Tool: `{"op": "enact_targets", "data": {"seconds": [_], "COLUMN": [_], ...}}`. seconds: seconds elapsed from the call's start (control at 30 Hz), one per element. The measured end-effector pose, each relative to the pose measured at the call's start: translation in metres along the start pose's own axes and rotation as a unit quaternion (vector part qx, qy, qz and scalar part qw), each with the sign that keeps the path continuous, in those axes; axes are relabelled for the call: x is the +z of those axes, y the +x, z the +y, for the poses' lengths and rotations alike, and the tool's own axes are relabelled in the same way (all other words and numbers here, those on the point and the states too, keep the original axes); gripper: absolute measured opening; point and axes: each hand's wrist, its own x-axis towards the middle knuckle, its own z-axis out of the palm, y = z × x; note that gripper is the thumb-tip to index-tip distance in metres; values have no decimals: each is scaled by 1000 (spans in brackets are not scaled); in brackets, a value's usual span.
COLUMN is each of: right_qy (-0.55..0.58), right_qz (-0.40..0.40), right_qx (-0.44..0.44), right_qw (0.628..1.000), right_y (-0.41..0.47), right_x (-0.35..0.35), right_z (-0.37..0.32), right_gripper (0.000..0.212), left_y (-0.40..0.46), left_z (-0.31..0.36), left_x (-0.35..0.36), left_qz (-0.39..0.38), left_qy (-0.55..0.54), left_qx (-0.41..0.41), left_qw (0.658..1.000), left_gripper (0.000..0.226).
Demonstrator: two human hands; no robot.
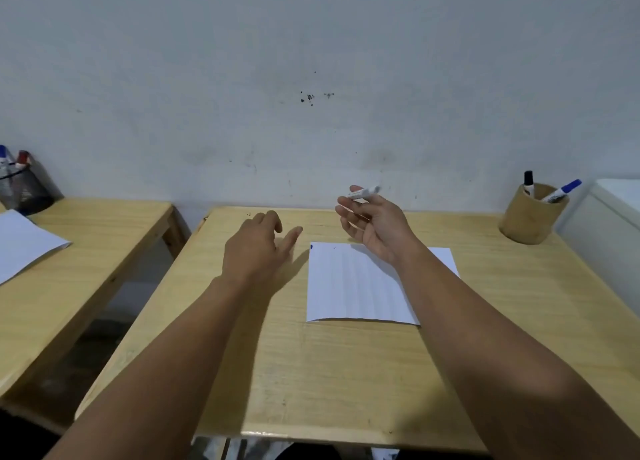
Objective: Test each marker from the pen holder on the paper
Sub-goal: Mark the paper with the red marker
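Note:
A white sheet of paper (pixel 356 283) lies on the wooden table (pixel 311 373), with a small blue mark at its top left corner. My right hand (pixel 375 222) is raised above the paper's far edge, palm up, fingers closed around a white marker (pixel 363 192) that points right. My left hand (pixel 258 248) hovers over the table left of the paper, fingers loosely spread, holding nothing. A tan pen holder (pixel 530 217) stands at the table's far right with a black-capped marker (pixel 528 181) and a blue-capped marker (pixel 562 191) in it.
A second wooden table (pixel 86 269) stands to the left with another sheet of paper (pixel 24 244) and a black mesh cup (pixel 24 191) holding markers. A white box-like object (pixel 609 224) sits at the far right. A pale wall runs behind both tables.

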Motion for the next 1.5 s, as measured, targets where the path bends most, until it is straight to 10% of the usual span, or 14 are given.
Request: {"op": "enact_targets", "data": {"seconds": [0.13, 0.5, 1.5], "right_qy": [-148, -333, -407], "right_qz": [84, 49, 100], "right_qx": [-62, -103, -129], "right_qw": [984, 936, 899], "right_y": [0, -10, 2], "right_x": [4, 24, 8], "right_z": [11, 65, 91], "right_gripper": [22, 36, 22], "left_y": [-44, -81, -82], "left_z": [11, 3, -3], "left_x": [-5, -1, 5], "left_qz": [19, -156, -155], "left_qy": [-21, 73, 80], "left_qx": [66, -27, -25], "left_qw": [997, 985, 984], "left_gripper": [50, 142, 134]}}
